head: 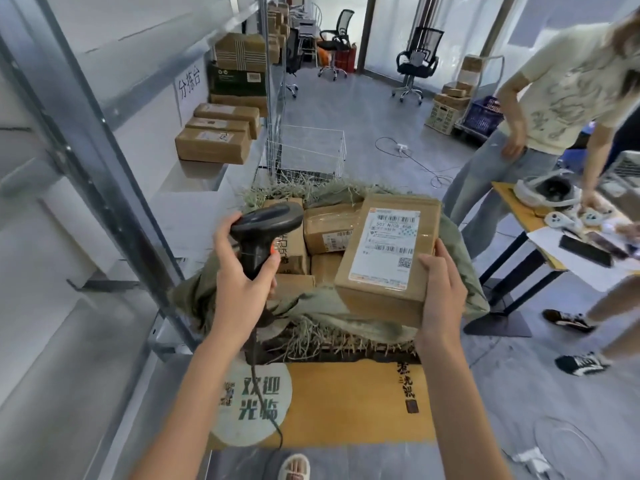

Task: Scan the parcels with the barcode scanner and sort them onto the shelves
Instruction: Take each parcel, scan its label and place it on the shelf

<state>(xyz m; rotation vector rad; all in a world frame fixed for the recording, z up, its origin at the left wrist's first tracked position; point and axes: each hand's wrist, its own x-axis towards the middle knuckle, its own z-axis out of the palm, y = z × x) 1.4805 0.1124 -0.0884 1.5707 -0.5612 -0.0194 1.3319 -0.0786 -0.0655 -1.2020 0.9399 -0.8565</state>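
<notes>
Gripping the barcode scanner (258, 233) in my left hand (242, 271), I hold a labelled parcel (391, 258) in my right hand (441, 292) over the sack (311, 306) of parcels (label up). Beyond, a wire basket (311, 154); boxes (216, 138) on the left shelf (194, 174); a person (554, 109) stands right.

the floor mat (346, 403) reads "欢迎光临" in dark characters on its pale circle. a white sign (188, 85) on the shelf reads "分拣台". the parcel (388, 258) carries a white shipping label (384, 247) with barcodes and a partly legible "567"; the remaining print is too small.
</notes>
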